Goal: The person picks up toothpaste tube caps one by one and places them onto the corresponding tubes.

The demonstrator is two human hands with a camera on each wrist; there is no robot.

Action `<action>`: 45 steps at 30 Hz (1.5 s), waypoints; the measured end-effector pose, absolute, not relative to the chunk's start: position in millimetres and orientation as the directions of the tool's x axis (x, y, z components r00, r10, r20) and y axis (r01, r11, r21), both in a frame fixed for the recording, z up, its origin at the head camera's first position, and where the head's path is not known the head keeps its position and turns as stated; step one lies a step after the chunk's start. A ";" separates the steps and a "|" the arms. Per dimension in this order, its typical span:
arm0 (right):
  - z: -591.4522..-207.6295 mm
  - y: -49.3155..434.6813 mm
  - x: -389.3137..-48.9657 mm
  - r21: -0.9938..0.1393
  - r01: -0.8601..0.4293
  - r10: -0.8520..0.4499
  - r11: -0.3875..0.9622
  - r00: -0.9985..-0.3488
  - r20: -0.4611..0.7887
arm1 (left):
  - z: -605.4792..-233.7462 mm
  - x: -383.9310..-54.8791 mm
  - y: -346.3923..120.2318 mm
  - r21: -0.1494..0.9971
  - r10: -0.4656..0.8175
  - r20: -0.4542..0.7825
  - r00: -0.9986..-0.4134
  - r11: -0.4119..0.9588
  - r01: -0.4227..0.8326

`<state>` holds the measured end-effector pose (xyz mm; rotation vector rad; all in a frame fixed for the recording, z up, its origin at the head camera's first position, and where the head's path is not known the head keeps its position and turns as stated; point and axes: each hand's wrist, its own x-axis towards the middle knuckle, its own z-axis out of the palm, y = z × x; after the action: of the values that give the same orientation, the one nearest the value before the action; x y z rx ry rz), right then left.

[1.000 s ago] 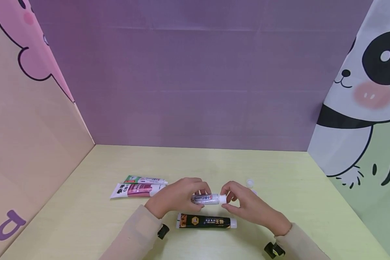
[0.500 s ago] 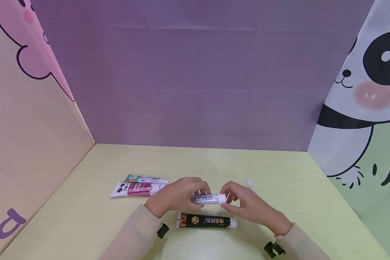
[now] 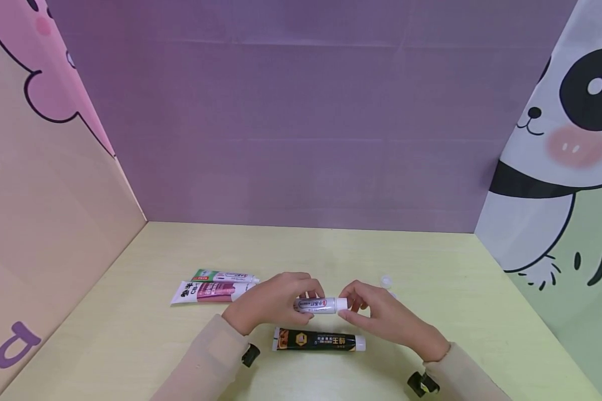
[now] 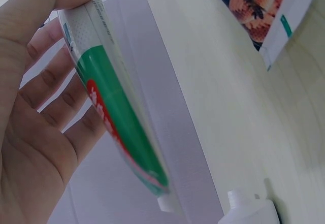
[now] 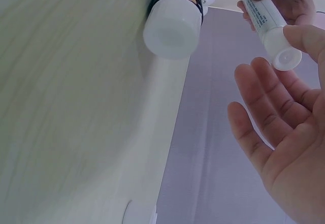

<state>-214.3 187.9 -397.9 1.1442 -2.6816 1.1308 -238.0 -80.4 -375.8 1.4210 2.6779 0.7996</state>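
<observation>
A toothpaste tube [image 3: 317, 305], white-silver toward the cap and green and red toward the tail in the left wrist view, is held level above the table. My left hand [image 3: 281, 298] grips its body between thumb and fingers. At the tube's other end, my right hand [image 3: 381, 312] pinches the white cap [image 5: 283, 51] with thumb and fingertips. The cap sits on the tube's end. Nearer to me, a black toothpaste tube [image 3: 318, 340] with a white cap lies on the table below the hands.
To the left lie a pink-and-white toothpaste tube [image 3: 213, 292] and a green-and-white one [image 3: 223, 277], side by side and partly behind the left hand. Small loose white caps [image 3: 386, 282] lie beyond the right hand. Printed panels enclose the table [image 3: 145, 356].
Both hands and the held toothpaste tube have shifted very slightly left and up. The right hand stays at the cap, and the tubes on the table lie as before.
</observation>
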 end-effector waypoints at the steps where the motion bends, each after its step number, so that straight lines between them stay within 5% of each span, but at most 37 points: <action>1: -398.2 187.9 -214.4 -0.616 -0.632 -0.623 0.471 -0.733 0.275 | -375.8 -237.9 -80.5 0.440 0.776 0.225 -0.590 0.459 0.772; 45: -399.8 188.6 -215.5 -0.625 -0.606 -0.630 0.493 -0.744 0.224 | -373.8 -237.9 -80.1 0.425 0.779 0.232 -0.582 0.457 0.782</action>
<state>-215.5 188.6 -399.8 1.1357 -2.7433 1.1264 -237.9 -80.1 -373.8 1.4385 2.6850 0.7865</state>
